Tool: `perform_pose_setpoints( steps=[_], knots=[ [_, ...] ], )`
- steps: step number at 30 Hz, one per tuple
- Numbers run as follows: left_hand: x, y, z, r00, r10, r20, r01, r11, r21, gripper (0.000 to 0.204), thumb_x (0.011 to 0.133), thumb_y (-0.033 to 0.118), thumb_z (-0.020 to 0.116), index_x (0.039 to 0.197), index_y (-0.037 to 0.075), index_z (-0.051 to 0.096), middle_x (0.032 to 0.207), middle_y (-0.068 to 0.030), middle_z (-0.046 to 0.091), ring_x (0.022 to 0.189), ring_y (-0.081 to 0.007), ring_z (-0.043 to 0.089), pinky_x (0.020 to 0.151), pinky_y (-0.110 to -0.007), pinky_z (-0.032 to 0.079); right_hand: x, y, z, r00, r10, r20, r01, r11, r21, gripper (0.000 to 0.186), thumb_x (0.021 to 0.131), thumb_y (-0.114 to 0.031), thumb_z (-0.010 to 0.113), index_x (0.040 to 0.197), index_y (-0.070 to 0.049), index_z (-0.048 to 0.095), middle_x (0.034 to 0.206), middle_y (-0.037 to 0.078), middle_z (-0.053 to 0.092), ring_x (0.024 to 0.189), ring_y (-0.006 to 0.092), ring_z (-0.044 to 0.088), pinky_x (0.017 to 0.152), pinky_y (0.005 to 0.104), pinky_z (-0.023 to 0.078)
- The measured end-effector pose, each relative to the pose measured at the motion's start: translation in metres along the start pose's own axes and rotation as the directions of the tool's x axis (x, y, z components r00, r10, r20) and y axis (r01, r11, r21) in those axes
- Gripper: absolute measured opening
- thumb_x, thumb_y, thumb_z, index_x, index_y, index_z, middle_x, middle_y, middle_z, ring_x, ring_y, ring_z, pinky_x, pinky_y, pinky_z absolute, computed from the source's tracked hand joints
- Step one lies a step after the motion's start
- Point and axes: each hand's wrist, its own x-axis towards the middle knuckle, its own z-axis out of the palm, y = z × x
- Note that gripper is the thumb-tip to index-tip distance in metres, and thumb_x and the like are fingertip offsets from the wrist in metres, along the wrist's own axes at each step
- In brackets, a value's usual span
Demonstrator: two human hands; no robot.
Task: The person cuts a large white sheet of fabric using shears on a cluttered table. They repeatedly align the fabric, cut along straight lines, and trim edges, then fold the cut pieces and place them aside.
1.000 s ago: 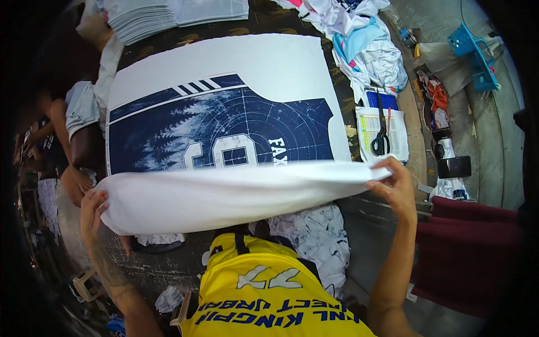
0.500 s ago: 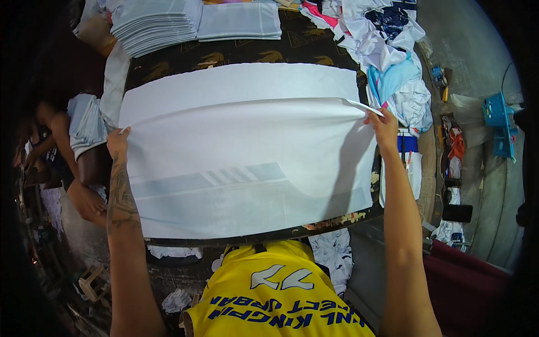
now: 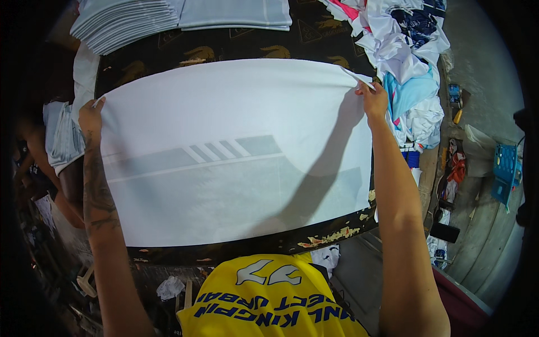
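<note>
A wide white sheet (image 3: 236,112) with pale grey bands and slanted stripes showing on it lies spread over a dark board-topped table (image 3: 224,50). My left hand (image 3: 91,119) pinches its far left corner. At the far right corner, my right hand (image 3: 374,102) is closed on the edge, where a small fold sticks up between the fingers. Both arms are stretched forward, and a shadow from the right one crosses the sheet. Whether the sheet is cloth or paper, I cannot tell.
A tall stack of folded pale sheets (image 3: 126,25) stands at the far left, beside a lower folded pile (image 3: 236,14). Crumpled white and blue fabric (image 3: 415,101) heaps along the right edge. Another person's arm (image 3: 42,149) shows at left. A blue plastic item (image 3: 503,168) is far right.
Both hands have moved away from me, the left also outward, drawing the sheet's raised edge to the far side. It now lies flatter and covers the white layer that showed beyond it.
</note>
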Motion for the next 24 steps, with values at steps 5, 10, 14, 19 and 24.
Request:
perform_pose_setpoints(
  steps=[5, 10, 14, 19, 24],
  knots=[
    [-0.042, 0.022, -0.007, 0.990, 0.046, -0.137, -0.050, 0.998, -0.031, 0.068, 0.098, 0.054, 0.076, 0.142, 0.002, 0.069, 0.124, -0.0209, 0.078, 0.106, -0.0412, 0.076, 0.100, -0.046, 0.056, 0.012, -0.009, 0.006, 0.998, 0.021, 0.066, -0.024, 0.999, 0.040, 0.030, 0.100, -0.027, 0.079, 0.117, -0.003, 0.073, 0.084, 0.005, 0.081, 0.074, 0.0144, 0.071, 0.076, 0.0298, 0.052],
    [-0.173, -0.002, 0.010, 0.912, 0.217, -0.348, -0.172, 0.972, 0.157, 0.081, 0.106, 0.061, 0.060, 0.169, 0.014, 0.040, 0.167, -0.0160, 0.048, 0.153, -0.0392, 0.045, 0.123, -0.060, 0.033, -0.067, 0.026, -0.048, 0.947, -0.316, 0.057, 0.321, 0.939, -0.123, 0.020, 0.097, -0.019, 0.079, 0.104, -0.003, 0.070, 0.073, 0.014, 0.069, 0.062, 0.0266, 0.063, 0.062, 0.0409, 0.049],
    [-0.191, 0.004, 0.000, 0.996, 0.058, -0.072, -0.013, 0.855, 0.518, 0.076, 0.109, 0.066, 0.048, 0.174, 0.033, 0.027, 0.180, -0.0125, 0.026, 0.165, -0.0410, 0.023, 0.127, -0.076, 0.012, -0.214, 0.104, -0.116, 0.978, -0.016, 0.209, 0.063, 0.973, -0.221, 0.013, 0.094, -0.014, 0.077, 0.096, -0.002, 0.073, 0.081, 0.017, 0.070, 0.071, 0.0319, 0.066, 0.068, 0.0417, 0.052],
    [-0.309, 0.157, 0.000, 0.853, 0.508, 0.121, -0.512, 0.859, 0.001, 0.060, 0.099, 0.039, 0.076, 0.147, 0.009, 0.058, 0.153, -0.0153, 0.059, 0.152, -0.0393, 0.044, 0.127, -0.058, 0.029, -0.329, 0.156, -0.127, 0.941, 0.339, 0.017, -0.333, 0.931, -0.148, 0.035, 0.091, -0.027, 0.086, 0.106, 0.002, 0.074, 0.098, 0.018, 0.074, 0.087, 0.0307, 0.071, 0.080, 0.0419, 0.057],
    [-0.586, 0.276, 0.051, 0.092, 0.946, 0.312, -0.674, 0.290, -0.680, 0.060, 0.082, 0.026, 0.086, 0.136, 0.010, 0.063, 0.135, -0.0146, 0.063, 0.136, -0.0349, 0.055, 0.120, -0.055, 0.036, -0.335, 0.164, -0.121, 0.976, 0.217, 0.019, -0.218, 0.973, 0.075, 0.033, 0.096, -0.029, 0.082, 0.096, 0.003, 0.072, 0.082, 0.018, 0.073, 0.074, 0.0278, 0.071, 0.069, 0.0429, 0.053]
  ],
)
